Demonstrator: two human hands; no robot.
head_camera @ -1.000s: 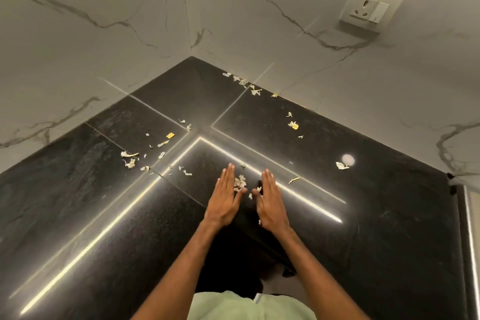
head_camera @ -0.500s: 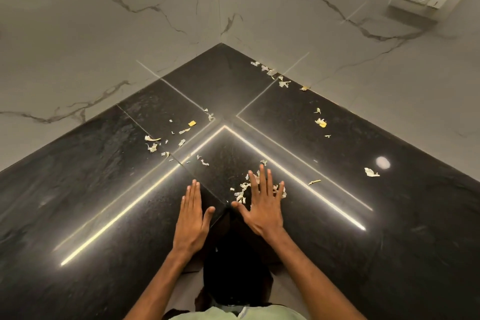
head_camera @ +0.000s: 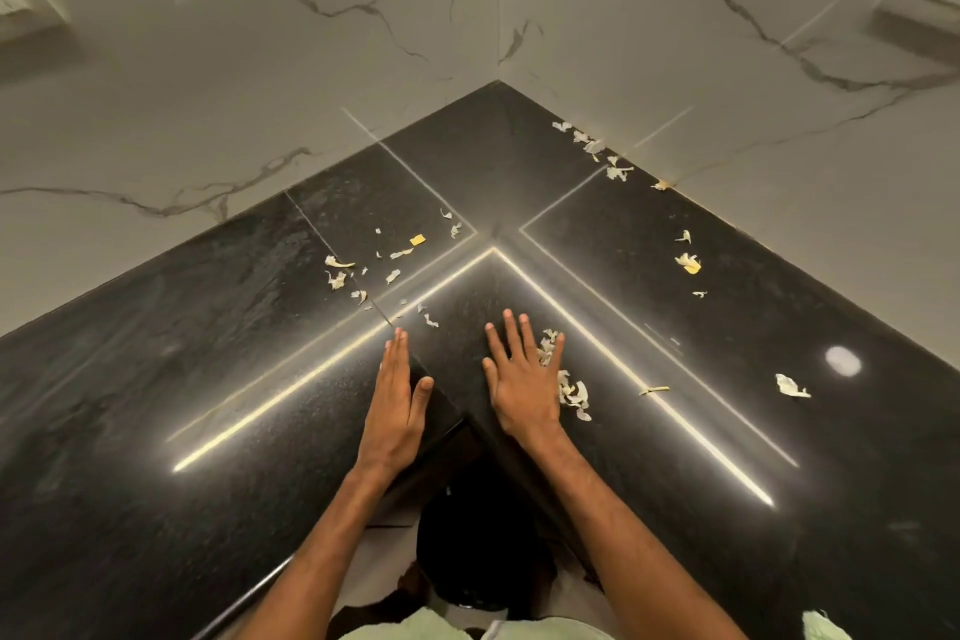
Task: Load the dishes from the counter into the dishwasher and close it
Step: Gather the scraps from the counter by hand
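Observation:
Both my hands lie flat, palms down, on a black polished corner counter [head_camera: 208, 379]. My left hand [head_camera: 397, 395] has its fingers together and holds nothing. My right hand [head_camera: 522, 379] has its fingers spread, and a small pile of pale vegetable peel scraps [head_camera: 571, 390] lies against its right side. No dishes and no dishwasher are in view.
More peel scraps lie scattered left of centre [head_camera: 340, 273], along the back right wall [head_camera: 615, 169] and at the right [head_camera: 789, 386]. White marble-patterned walls meet in the corner [head_camera: 498, 16]. Wall sockets sit at the upper right [head_camera: 930, 0] and upper left [head_camera: 21, 10]. The counter's inner edge [head_camera: 452, 431] lies between my wrists.
My hands have spread apart. The left slid to the left and forward, the right stayed by the scrap pile. The view has tilted, showing more of the walls.

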